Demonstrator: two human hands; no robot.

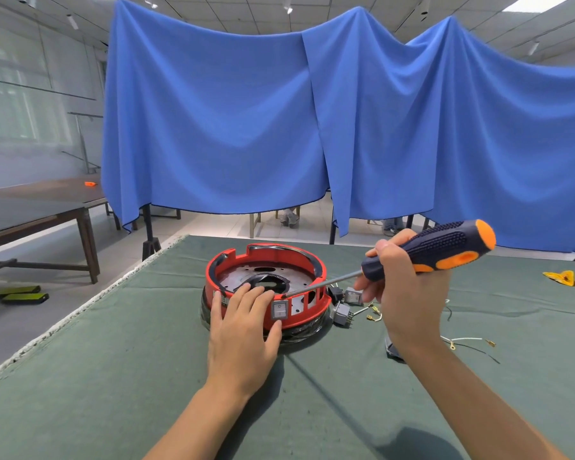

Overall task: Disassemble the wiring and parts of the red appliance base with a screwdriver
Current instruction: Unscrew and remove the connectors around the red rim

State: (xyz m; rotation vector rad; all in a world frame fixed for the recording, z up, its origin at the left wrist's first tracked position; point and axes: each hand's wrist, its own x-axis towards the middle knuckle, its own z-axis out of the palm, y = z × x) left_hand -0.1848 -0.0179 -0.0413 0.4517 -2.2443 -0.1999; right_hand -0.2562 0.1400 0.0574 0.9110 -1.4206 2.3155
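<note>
The red appliance base (266,287) is set open-side up on the green table cover (113,376), mid-table. The screwdriver (425,257) is gripped by the right hand (402,293), its long axis slanting down-left, tip at the near rim. The left hand (243,330) is laid flat-fingered over the front wall. Loose switches (346,307) lie just right.

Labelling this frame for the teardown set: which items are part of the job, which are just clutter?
In the job:
red appliance base, steadied by left hand
screwdriver, gripped by right hand
grey rocker switch in the base wall
removed switches and loose wires beside it

Lying about:
yellow scrap
orange object on far table
blue drape
</note>
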